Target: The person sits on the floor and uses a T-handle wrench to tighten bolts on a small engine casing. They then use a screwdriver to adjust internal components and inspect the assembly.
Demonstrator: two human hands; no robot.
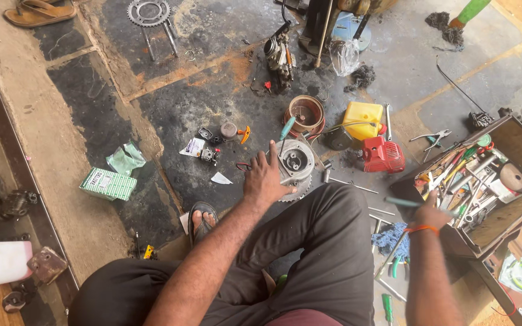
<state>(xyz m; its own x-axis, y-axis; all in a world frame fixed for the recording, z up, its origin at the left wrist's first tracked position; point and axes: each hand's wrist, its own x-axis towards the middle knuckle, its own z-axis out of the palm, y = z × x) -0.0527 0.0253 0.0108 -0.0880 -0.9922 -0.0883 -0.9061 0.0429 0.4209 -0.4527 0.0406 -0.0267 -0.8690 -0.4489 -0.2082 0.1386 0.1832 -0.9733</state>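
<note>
Floor (pixel 200 102) is the biggest thing we see, dark and oily, w/ loose bits all over. We could kick or lose small screws here, bc they lie near our foot.

Next, the tool box (pixel 518 148) on our right, packed full. Our right hand (pixel 431 214) is closed around a thin green-handled tool (pixel 409 203) at the box edge. Pulling it fast could snag other tools and tip them out.

Then the round grey engine part (pixel 295 163) w/ teeth under it, just past our knee. Our left hand (pixel 265 178) is open, fingers spread, touching its side, not gripping. We think it could slide, or the teeth could nick us.
</note>
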